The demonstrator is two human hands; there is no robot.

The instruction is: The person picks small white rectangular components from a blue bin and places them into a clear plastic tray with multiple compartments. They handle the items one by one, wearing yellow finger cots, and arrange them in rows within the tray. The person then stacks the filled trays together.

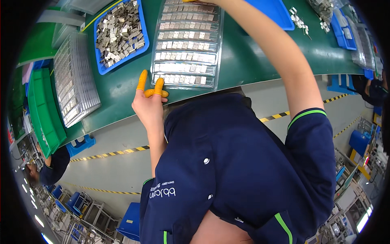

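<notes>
A clear plastic blister tray (185, 59) lies on the green table in front of me, its rows filled with small silvery rectangular metal parts. My left hand (149, 99) is at the tray's near left corner, wearing yellow finger cots. Its fingers are spread: one points forward beside the tray, another rests on the corner by the nearest row. My right arm reaches across to the tray's far end. Only part of my right hand (203, 1) shows at the top edge, with a bit of yellow; its fingers are mostly cut off.
Left of the tray, a blue bin (147, 42) holds a heap of the metal parts. Farther left stand a stack of clear trays (77, 79) and a green bin (42, 110). A blue tray (272, 14) and loose parts (300, 21) lie to the right. Other people work at both sides.
</notes>
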